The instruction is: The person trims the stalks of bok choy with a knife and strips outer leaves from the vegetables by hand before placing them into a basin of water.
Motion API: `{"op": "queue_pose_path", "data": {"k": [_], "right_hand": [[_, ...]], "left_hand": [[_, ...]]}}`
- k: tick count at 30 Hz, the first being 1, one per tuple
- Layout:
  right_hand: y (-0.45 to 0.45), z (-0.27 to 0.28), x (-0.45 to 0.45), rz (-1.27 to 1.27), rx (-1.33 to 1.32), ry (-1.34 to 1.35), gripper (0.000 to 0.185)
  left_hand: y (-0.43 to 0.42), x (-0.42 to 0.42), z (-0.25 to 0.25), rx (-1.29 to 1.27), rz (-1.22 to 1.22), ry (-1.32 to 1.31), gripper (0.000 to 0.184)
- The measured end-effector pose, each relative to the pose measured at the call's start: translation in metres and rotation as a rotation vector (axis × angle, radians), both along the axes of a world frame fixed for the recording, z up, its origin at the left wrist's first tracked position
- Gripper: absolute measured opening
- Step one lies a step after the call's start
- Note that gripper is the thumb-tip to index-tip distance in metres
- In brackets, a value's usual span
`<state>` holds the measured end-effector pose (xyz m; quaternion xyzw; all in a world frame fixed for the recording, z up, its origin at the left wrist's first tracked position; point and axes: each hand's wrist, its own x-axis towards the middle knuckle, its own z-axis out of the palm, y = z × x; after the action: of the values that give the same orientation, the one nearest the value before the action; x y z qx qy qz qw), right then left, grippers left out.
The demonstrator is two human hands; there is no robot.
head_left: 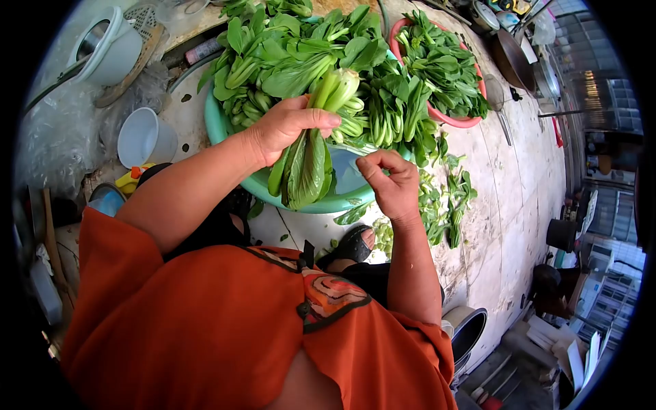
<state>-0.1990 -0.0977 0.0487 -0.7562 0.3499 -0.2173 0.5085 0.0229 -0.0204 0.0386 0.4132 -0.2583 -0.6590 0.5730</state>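
Note:
My left hand (290,126) is wrapped round a head of bok choy (304,171), its pale cut base pointing up and its leaves hanging down. To the right, my right hand (393,184) is closed in a pinch near those leaves; whatever its fingertips hold is hidden or too small to name. Both hands are above a green basin (342,203) that has water showing at its near side. A big heap of bok choy (294,55) fills the far part of this basin.
A pink basin (454,121) behind holds more greens (444,72). Loose leaves (454,198) lie on the pale floor (506,198) at right. A white bucket (145,137) stands left, a dark pot (468,331) lower right. My sandalled foot (355,246) is close under the basin.

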Motion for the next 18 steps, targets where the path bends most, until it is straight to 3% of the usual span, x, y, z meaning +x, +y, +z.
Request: {"op": "queue_pose_path", "data": {"k": [1, 3, 5, 6, 8, 10, 11, 13, 14, 17, 18], "right_hand": [[-0.001, 0.002, -0.001, 0.001, 0.001, 0.000, 0.010], [-0.003, 0.014, 0.000, -0.065, -0.018, -0.340, 0.002], [-0.001, 0.021, 0.005, -0.062, 0.117, -0.588, 0.011], [0.002, 0.024, 0.007, -0.030, 0.365, -0.728, 0.015], [0.005, 0.031, 0.010, 0.033, 0.769, -0.898, 0.037], [0.004, 0.026, 0.007, 0.091, 1.009, -0.911, 0.054], [0.002, 0.022, 0.007, 0.121, 1.115, -0.898, 0.060], [0.004, 0.020, 0.007, 0.057, 1.081, -0.814, 0.062], [0.006, 0.019, 0.005, -0.014, 1.043, -0.732, 0.065], [0.010, 0.019, 0.005, -0.083, 0.985, -0.613, 0.064], [0.010, 0.020, 0.005, -0.116, 0.977, -0.568, 0.055]], "left_hand": [[0.000, -0.001, -0.001, 0.029, 0.036, 0.152, 0.026], [0.000, -0.009, -0.001, 0.019, 0.047, 0.122, 0.026], [0.003, -0.022, 0.000, -0.004, 0.062, 0.069, 0.027], [0.004, -0.025, -0.005, -0.037, 0.045, 0.006, 0.041], [0.005, -0.030, -0.006, -0.105, 0.083, -0.128, 0.045], [0.008, -0.034, -0.004, -0.167, 0.134, -0.383, 0.055], [0.010, -0.032, -0.006, -0.166, 0.136, -0.384, 0.055], [0.012, -0.029, -0.010, -0.243, -0.034, -0.442, 0.057], [0.012, -0.025, -0.010, -0.289, -0.058, -0.617, 0.058], [0.012, -0.013, 0.000, -0.332, -0.228, -0.821, 0.059], [0.010, -0.012, 0.003, -0.338, -0.252, -0.927, 0.061]]}}
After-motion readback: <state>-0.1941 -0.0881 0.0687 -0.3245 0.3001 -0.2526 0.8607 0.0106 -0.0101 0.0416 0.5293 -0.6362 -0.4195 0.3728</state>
